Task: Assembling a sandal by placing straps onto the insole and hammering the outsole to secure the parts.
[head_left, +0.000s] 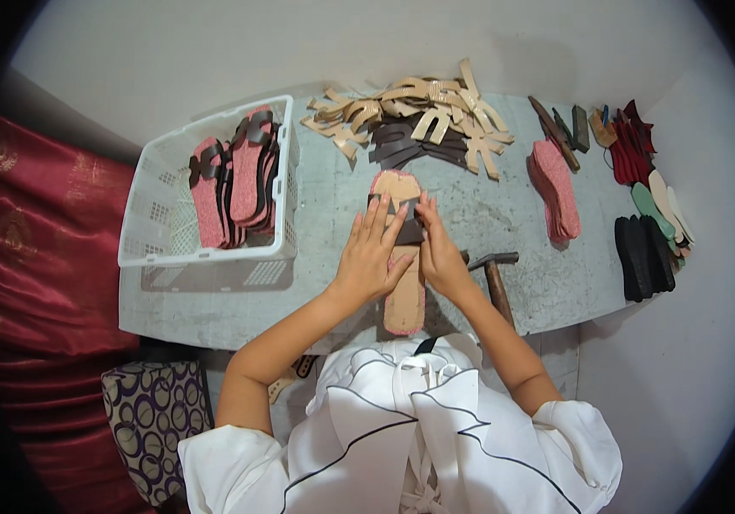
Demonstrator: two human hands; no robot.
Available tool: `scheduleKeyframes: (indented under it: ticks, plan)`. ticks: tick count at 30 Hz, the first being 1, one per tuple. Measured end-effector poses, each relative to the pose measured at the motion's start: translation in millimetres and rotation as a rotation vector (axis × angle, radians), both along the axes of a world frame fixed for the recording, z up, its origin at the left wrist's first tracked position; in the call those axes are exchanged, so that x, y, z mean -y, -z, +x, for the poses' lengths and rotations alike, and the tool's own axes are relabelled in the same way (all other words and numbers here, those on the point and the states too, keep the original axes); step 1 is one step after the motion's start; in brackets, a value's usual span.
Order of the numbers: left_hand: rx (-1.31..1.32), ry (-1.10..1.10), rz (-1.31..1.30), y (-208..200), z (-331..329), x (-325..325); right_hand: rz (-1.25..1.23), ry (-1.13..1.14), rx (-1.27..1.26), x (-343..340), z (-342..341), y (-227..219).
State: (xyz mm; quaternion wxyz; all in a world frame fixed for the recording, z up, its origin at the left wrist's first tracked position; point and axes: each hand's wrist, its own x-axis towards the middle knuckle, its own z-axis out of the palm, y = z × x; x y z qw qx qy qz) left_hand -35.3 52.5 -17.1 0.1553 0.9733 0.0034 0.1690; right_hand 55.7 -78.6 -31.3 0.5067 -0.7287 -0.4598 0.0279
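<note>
A sandal sole (405,301) lies on the table in front of me, its tan underside up and pink showing along its edge. Dark brown strap ends (405,230) are folded over onto its middle. My left hand (372,248) lies flat over the sole's left side, fingers stretched out across the strap. From the right, my right hand (439,253) rests along the edge of the sole, its fingertips touching the strap. Its fingers are extended too. The hands cover part of the strap and the sole's middle.
A white plastic basket (204,254) with pink, dark-strapped sandals (252,176) stands at left. Cut straps in beige (432,127) and dark brown (414,146) are heaped at the back. A hammer (496,287), stacked pink soles (554,193) and black soles (642,257) lie to the right.
</note>
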Motion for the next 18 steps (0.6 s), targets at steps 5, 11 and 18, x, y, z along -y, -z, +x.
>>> scheduleKeyframes:
  ticks: [5, 11, 18]
  plan:
    - [-0.012, -0.004, -0.023, -0.9, -2.7, -1.8, -0.03, -0.039, -0.06, -0.7, -4.0, -7.1]
    - [0.014, 0.022, -0.034, -2.0, -2.1, -0.7, 0.051, -0.039, -0.168, -0.8, -4.1, -1.5]
    - [0.203, -0.049, -0.045, 13.5, 7.1, -1.6, 0.075, 0.044, -0.139, -3.9, -8.1, -0.6]
